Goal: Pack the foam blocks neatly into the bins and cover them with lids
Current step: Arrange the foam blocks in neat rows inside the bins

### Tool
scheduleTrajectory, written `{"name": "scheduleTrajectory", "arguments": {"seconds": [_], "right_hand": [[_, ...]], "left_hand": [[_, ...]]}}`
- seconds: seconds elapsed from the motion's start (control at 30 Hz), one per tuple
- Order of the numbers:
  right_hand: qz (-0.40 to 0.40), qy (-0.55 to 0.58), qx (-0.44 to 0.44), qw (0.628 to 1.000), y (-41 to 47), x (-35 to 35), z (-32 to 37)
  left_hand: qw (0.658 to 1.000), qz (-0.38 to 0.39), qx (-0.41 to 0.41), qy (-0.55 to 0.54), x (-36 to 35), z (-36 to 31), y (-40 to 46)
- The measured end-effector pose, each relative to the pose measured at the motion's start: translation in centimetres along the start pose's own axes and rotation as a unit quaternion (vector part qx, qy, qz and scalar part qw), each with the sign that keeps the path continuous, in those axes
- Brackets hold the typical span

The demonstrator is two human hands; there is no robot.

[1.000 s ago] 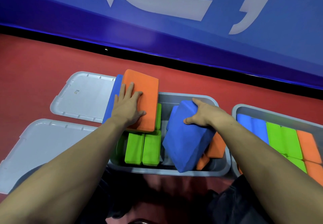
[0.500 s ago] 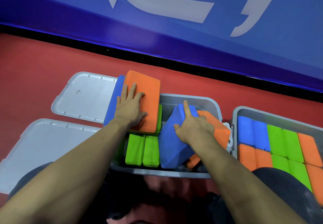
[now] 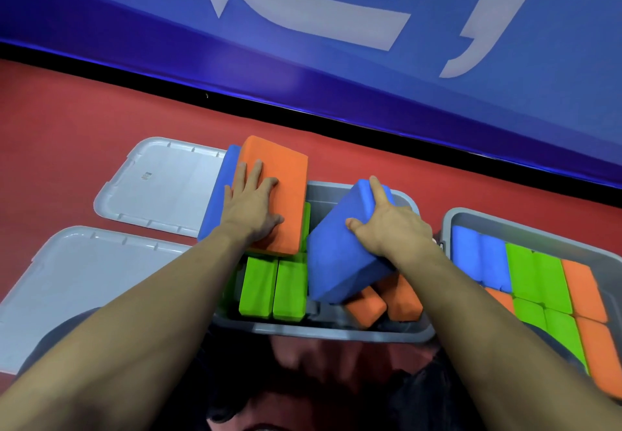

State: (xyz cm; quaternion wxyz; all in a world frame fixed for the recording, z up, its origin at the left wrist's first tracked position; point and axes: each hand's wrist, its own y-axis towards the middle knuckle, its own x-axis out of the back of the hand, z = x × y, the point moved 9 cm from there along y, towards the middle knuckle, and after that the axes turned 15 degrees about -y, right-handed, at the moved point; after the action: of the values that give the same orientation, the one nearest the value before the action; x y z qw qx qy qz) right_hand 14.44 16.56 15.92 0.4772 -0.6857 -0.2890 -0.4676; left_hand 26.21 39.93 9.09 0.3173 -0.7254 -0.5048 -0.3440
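My left hand [image 3: 250,210] lay flat with its fingers spread on top of an orange foam block [image 3: 281,181], which stood high at the left end of the middle bin [image 3: 336,331]. Just behind this block, on its left side, a blue foam block [image 3: 220,195] leaned against it, and its edge covered a part of the far lid [image 3: 161,183]. My right hand [image 3: 390,225] held a second blue block [image 3: 340,255] from above, with the fingers curled over its far upper edge and the thumb on its broad face. This block was tilted, with its low corner down inside the middle bin, above two orange blocks [image 3: 383,302] which lay slanted in the right part of the bin. Two green blocks [image 3: 274,287] stood side by side near the front wall of the same bin, under the orange block that my left hand pressed. The right bin [image 3: 471,216] was just beside the middle one and was packed in neat rows: blue blocks at the left, green in the middle, orange at the right. A second lid [image 3: 87,272], the nearer one, lay flat on the red floor [image 3: 67,120] at my left, close to the far lid. Both bins were without lids.
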Motion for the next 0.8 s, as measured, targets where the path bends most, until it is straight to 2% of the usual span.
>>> {"name": "scheduleTrajectory", "arguments": {"seconds": [0.17, 0.33, 0.5, 0.6, 0.7, 0.8], "right_hand": [[0.050, 0.007, -0.016, 0.999, 0.5, -3.5, -1.7], [0.006, 0.023, -0.038, 0.999, 0.7, -2.4, -2.7], [-0.099, 0.186, -0.099, 0.972, 1.9, -0.4, -3.9], [-0.109, 0.272, -0.130, 0.947, 3.3, -0.8, -4.6], [-0.090, 0.385, -0.159, 0.905, 4.5, -2.1, -5.3], [-0.102, 0.476, -0.187, 0.853, 4.8, -3.3, -6.1]], "left_hand": [[1.000, 0.003, 0.000, 0.001, 0.0, 0.1, 0.0], [0.999, -0.016, -0.018, 0.048, 0.1, -0.9, -0.1], [0.997, -0.027, -0.040, 0.058, 0.3, -1.6, -0.1], [0.997, -0.030, -0.053, 0.055, 0.2, -1.9, -0.1], [0.995, -0.051, -0.072, -0.037, 0.6, -3.3, 0.0], [0.968, -0.066, -0.024, -0.241, 1.3, -4.4, 0.5]]}}
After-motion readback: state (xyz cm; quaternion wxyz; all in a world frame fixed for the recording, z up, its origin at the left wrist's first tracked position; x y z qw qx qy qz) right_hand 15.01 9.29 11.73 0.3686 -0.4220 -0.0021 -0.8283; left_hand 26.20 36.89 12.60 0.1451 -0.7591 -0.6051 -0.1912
